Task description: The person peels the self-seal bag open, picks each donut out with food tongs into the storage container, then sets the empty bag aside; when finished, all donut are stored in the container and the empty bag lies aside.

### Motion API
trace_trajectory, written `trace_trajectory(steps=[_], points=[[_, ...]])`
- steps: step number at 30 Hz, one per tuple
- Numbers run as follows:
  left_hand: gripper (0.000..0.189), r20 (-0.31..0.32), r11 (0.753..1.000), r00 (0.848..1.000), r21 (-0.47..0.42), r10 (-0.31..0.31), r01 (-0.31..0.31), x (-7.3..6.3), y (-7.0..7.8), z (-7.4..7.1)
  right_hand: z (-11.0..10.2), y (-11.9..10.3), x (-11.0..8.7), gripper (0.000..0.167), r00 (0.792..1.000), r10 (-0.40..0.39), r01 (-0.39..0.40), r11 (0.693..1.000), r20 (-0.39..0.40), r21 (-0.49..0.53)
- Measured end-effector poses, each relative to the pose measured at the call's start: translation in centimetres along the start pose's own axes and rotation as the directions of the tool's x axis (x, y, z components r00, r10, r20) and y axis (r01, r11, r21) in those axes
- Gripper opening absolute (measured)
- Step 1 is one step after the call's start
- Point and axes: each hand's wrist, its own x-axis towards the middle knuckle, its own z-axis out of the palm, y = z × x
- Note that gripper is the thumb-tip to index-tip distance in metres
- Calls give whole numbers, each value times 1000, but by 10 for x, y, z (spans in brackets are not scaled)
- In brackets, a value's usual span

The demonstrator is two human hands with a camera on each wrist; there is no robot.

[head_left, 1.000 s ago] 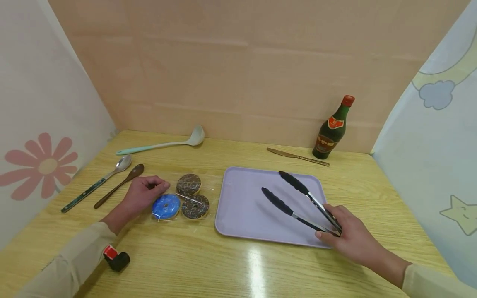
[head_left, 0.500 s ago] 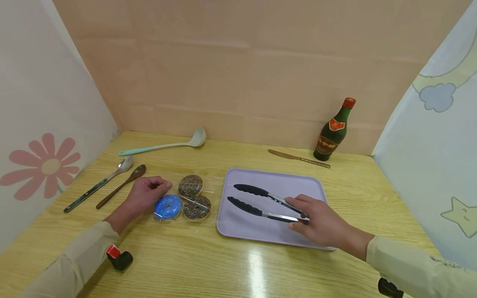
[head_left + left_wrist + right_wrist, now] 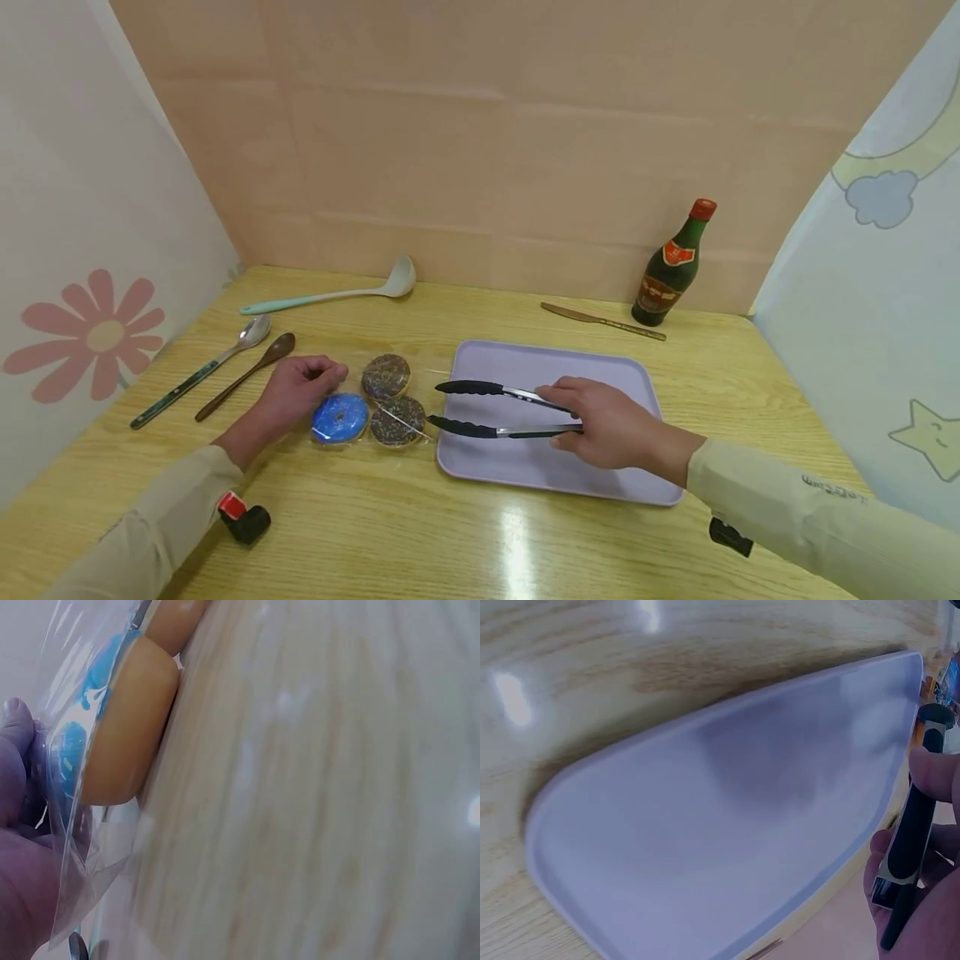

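Observation:
My right hand grips the handles of black-tipped metal tongs, held spread above the lilac tray. The tong tips reach just past the tray's left edge, next to the lower chocolate doughnut. Behind that one lies another chocolate doughnut, and a blue-iced doughnut sits to their left. A clear plastic bag encloses the doughnuts. With curled fingers, my left hand pinches the bag's left side; its fingertips are partly hidden. In the right wrist view, the tong handles lie between thumb and fingers.
Left of my left hand lie a brown wooden spoon and a metal spoon with a green handle. A ladle rests at the back left. Behind the tray are a bronze-coloured knife and a dark green bottle.
My right hand has carried the tongs leftward across the tray to the doughnuts, turning them to point left. The left hand has stayed at the bag.

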Motion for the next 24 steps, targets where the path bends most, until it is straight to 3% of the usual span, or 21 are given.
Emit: trace_trajectory(steps=[12, 24], points=[[26, -75, 998, 997, 50, -31, 35, -2, 7, 7, -3, 5, 11, 57, 991, 3, -15, 996, 131, 94], [27, -105, 996, 992, 58, -64, 70, -5, 10, 12, -7, 2, 27, 58, 983, -77, 64, 994, 166, 85]])
